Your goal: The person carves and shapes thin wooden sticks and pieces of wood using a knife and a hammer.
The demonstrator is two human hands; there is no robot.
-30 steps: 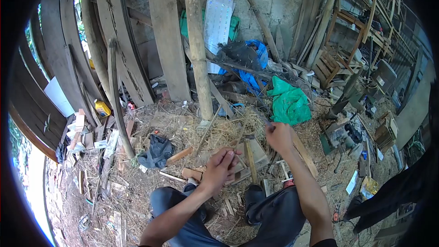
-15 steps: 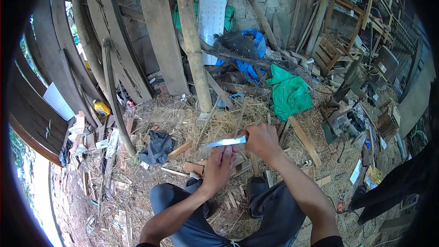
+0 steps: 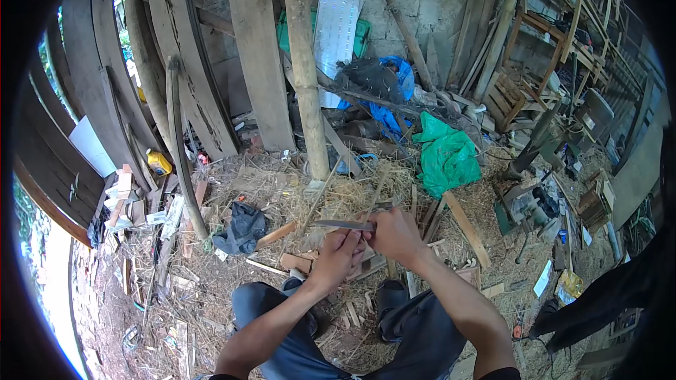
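In the head view a knife [image 3: 339,224] is held out in front of my knees, its blade pointing left and looking dull grey. My right hand [image 3: 396,233] is closed round the handle end. Just below the blade, my left hand [image 3: 338,259] has its fingers curled in and its thumb close to the blade's underside. The two hands meet or nearly meet at the fingertips. Whatever the left fingers hold, if anything, is hidden.
Wood offcuts and straw litter the ground. A black plastic bag [image 3: 241,229] lies left, a green plastic bag [image 3: 448,155] ahead right. A wooden post [image 3: 305,84] rises ahead, and tall planks [image 3: 264,63] lean behind. A yellow bottle [image 3: 159,162] stands at left.
The knife has turned, its blade going from bright and shiny to dark. My right hand has come slightly lower and closer to my left. The view has shifted a little.
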